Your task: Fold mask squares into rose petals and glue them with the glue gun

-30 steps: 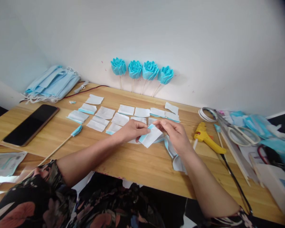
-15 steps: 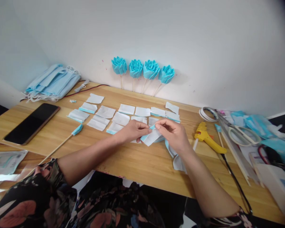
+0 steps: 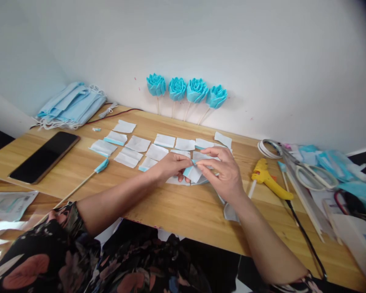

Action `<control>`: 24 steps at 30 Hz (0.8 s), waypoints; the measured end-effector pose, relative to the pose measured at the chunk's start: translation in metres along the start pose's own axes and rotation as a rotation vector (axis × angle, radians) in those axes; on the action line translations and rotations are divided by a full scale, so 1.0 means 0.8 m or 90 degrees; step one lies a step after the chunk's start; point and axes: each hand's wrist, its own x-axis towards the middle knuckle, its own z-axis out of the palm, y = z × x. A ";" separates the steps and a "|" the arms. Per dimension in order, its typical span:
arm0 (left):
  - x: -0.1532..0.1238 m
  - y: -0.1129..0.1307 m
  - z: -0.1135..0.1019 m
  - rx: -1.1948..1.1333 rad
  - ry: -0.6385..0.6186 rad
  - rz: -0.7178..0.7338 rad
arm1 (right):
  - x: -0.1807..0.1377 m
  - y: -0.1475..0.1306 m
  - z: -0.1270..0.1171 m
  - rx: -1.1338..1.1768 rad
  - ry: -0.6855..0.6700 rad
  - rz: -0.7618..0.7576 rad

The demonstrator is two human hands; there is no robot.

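A small piece of mask fabric (image 3: 194,174), white with a blue folded edge, is held just above the table. My left hand (image 3: 171,167) pinches its left side between thumb and fingers. At its upper right corner is my right hand (image 3: 224,171), with fingertips closed on the edge and one finger lifted away. Cut white fabric pieces (image 3: 137,144) lie in rows beyond my hands, several with blue edges turned over. Beneath my right wrist lies a crumpled strip of mask material (image 3: 231,212), partly hidden. On the left, a wooden stick (image 3: 76,189) carries a blue fabric bud (image 3: 101,165).
Several blue fabric roses (image 3: 197,90) on sticks lean against the wall. Left are stacked masks (image 3: 71,105) and a phone (image 3: 44,157). Right are a yellow glue gun (image 3: 271,183) with its cord, a tape roll (image 3: 269,149), scissors (image 3: 316,177) and blue scraps (image 3: 335,165).
My right hand's fingers have spread somewhat, with one finger lifting off the fabric. The held piece now looks smaller and more folded. The whole view has shifted slightly.
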 end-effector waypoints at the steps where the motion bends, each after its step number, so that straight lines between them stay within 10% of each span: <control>1: 0.000 0.000 0.000 -0.004 -0.004 0.002 | 0.000 0.000 0.000 -0.012 0.003 -0.007; 24: -0.003 0.001 -0.003 -0.070 -0.027 0.026 | 0.001 0.007 -0.005 -0.011 -0.014 0.014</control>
